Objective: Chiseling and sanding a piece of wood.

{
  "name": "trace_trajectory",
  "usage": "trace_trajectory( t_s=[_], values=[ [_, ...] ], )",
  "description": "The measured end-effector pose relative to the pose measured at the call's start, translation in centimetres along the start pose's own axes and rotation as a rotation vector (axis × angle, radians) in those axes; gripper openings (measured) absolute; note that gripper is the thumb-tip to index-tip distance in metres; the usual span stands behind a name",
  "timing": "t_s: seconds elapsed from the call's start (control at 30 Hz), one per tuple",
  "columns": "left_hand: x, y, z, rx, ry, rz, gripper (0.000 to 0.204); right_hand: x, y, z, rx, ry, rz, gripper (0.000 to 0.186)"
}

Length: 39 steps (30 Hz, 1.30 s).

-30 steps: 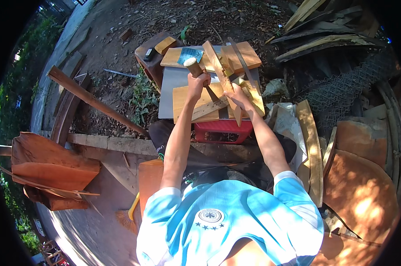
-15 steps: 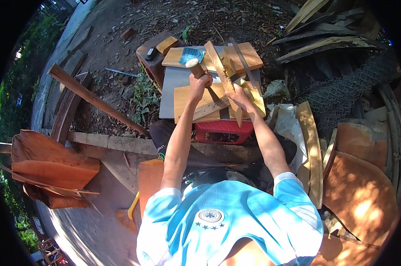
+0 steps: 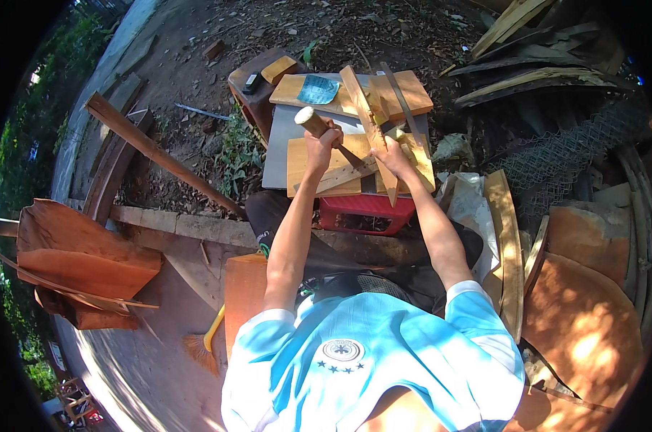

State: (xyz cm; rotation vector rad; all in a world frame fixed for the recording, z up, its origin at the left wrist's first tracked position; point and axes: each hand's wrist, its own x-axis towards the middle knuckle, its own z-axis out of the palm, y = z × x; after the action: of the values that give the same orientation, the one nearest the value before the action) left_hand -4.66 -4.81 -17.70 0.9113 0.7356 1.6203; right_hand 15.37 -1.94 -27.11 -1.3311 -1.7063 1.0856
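My left hand is closed round the thick, pale-ended wooden handle of a blade, whose dark metal slants down to the right. My right hand grips a narrow strip of wood, which leans across the work surface and tapers to a point at its near end. Its edge looks rough and splintered just above my right hand. Flat under both hands lie light wooden boards, on a grey panel above a red plastic stool. The blade's tip is hard to make out.
A blue sheet of paper lies on the far board, left of a long thin dark strip. Scrap wood and wire mesh are piled at right. A wooden pole slants at left, near a broom.
The whole view has shifted slightly. My left hand and the blade sit a little lower against the boards, and the handle is tipped further left. My right hand keeps its grip on the wood strip.
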Motion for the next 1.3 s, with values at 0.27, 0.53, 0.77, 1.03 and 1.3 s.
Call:
trace_trajectory(
  t_s=[0.27,0.53,0.77,1.03,1.3],
  values=[
    [-0.3,0.3,0.7,0.098,0.016,0.027,0.014,-0.2,-0.7,0.1,-0.039,-0.030,0.022,0.024],
    [-2.1,-0.5,1.6,0.034,0.288,0.175,0.009,-0.4,-1.1,-0.1,-0.036,-0.024,0.014,0.024],
    [-2.0,-0.7,0.4,-0.002,0.283,0.164,0.008,-0.5,-1.4,-0.2,-0.046,-0.003,-0.013,0.024],
    [-0.2,-0.7,1.6,0.142,0.178,0.117,0.007,-0.4,-1.1,-0.1,-0.104,0.022,0.032,0.025],
    [2.3,-0.3,3.1,0.397,-0.102,-0.021,0.011,-1.0,-2.9,-0.2,-0.107,0.027,0.104,0.028]
  ],
)
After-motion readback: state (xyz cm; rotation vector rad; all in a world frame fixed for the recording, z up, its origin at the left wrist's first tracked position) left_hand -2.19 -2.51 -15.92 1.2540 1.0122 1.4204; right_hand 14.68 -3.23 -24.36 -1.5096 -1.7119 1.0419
